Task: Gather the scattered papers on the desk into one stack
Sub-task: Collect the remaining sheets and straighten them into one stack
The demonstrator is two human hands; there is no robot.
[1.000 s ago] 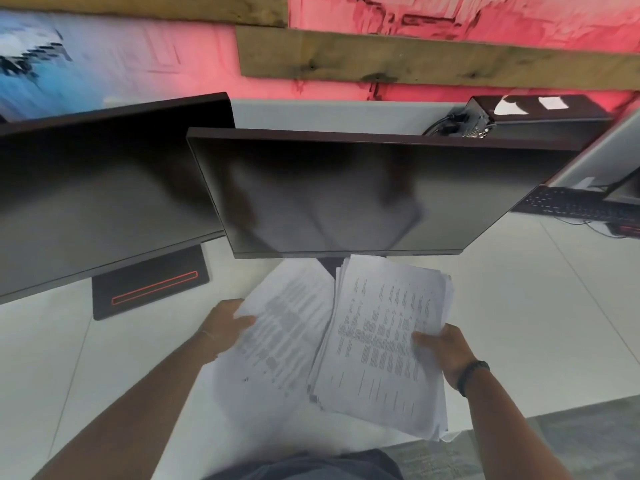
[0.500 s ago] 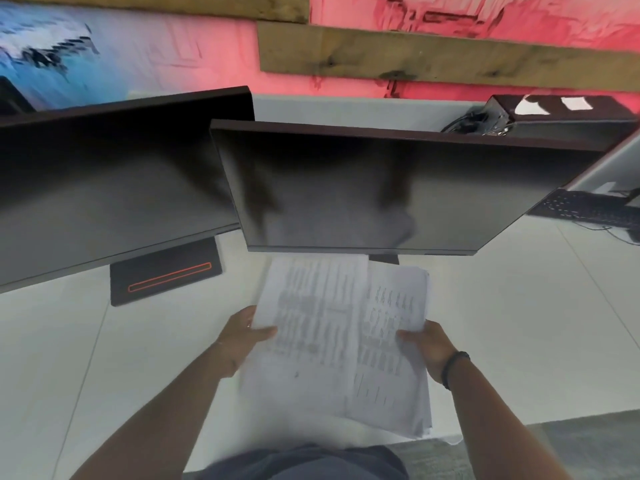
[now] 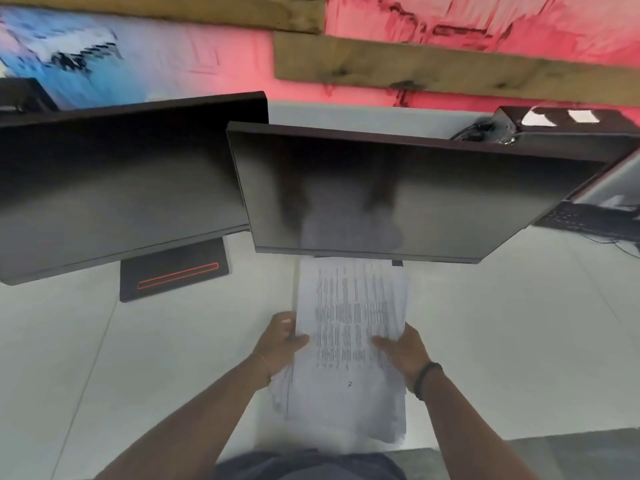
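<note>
Since a second ago, the loose sheet that our left hand point(image 3: 278, 344) held apart had slid over onto the bundle, and we now had one stack of papers point(image 3: 349, 344) between both hands. Our left grip closed on the stack's left edge, thumb lying across the top sheet and fingers curled underneath. Our right hand point(image 3: 403, 355) pinched the right edge the same way, thumb flat on the printed face; a dark band circled that wrist. The stack sat between the two grips, its far end reaching up to the lower rim of the right monitor point(image 3: 398, 195). We could not tell whether it rested on the tabletop point(image 3: 502, 341) or hung just above it.

Its sheets were thin, white and rectangular, covered in columns of fine dark print, and their near corners fanned out unevenly below our left grip. Smooth and pale, the tabletop spread out on both sides of our hands. Beyond the left grip stood the left monitor point(image 3: 114, 181), dark and glossy, on a flat black base point(image 3: 173, 275) with an orange outlined slot.
</note>
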